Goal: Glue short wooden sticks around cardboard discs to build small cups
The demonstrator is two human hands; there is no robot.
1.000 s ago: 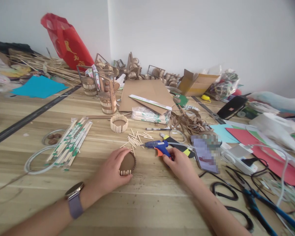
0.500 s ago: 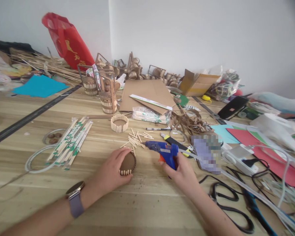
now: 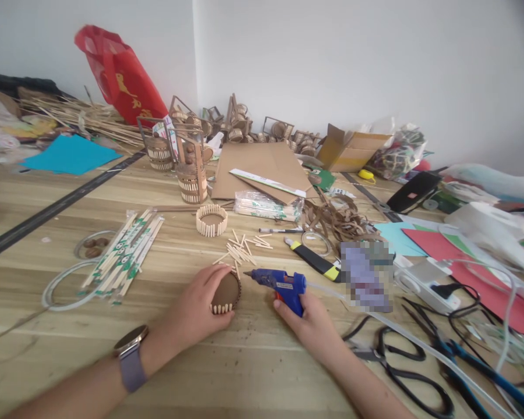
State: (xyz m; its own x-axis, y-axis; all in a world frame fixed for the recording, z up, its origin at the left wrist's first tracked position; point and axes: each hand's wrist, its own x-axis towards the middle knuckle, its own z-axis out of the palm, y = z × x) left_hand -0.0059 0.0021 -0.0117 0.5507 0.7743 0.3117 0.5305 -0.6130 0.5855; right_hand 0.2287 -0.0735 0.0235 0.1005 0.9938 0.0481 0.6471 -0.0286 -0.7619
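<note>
Disc (image 3: 226, 289): brown cardboard, short sticks on near edge, left hand (image 3: 195, 311) fingers curled over it; right hand (image 3: 313, 326) fingers gripping blue glue gun (image 3: 281, 283).

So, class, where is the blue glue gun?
In the head view, the blue glue gun sits just right of centre in the right hand, nozzle pointing at the cardboard disc under the left hand.

Left hand (image 3: 196, 311) holds the cardboard disc (image 3: 226, 292) on the counter (image 3: 262, 372); right hand (image 3: 313, 326) grips the glue gun (image 3: 282, 285), nozzle near the disc.
</note>
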